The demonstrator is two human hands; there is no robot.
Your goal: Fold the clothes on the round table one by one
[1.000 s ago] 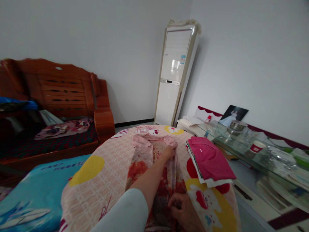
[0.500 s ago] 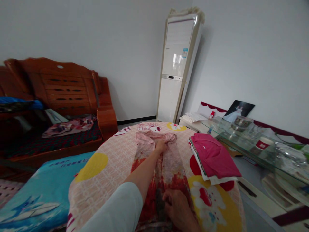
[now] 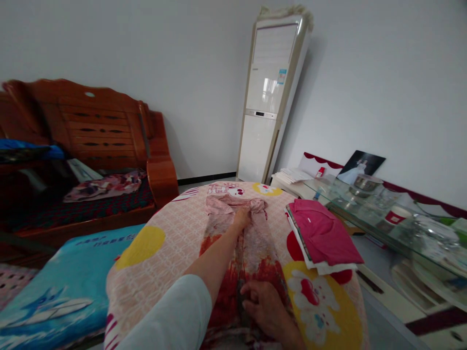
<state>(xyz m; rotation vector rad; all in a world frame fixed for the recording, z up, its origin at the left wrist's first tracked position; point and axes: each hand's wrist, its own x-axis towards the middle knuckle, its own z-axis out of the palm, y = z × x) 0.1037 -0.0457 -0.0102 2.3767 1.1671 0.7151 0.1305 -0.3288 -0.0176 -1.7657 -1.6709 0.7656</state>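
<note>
- Head view: a long garment (image 3: pixel 260 248), pale pink at the collar and blotched red and brown lower down, lies lengthwise on a round table's patterned tablecloth (image 3: pixel 160 262), beneath both hands.
- Head view: the left hand (image 3: pixel 242 218) is on the garment's upper part, just below the collar; its fingers are too small to tell whether they grip cloth.
- Head view: the right hand (image 3: pixel 265 306), nearer the wearer, is over the garment's lower part, fingers curled inward; whether they pinch fabric cannot be told.
- Head view: a folded bright pink top (image 3: pixel 324 233) lies right of the garment, apart from both hands.
</note>
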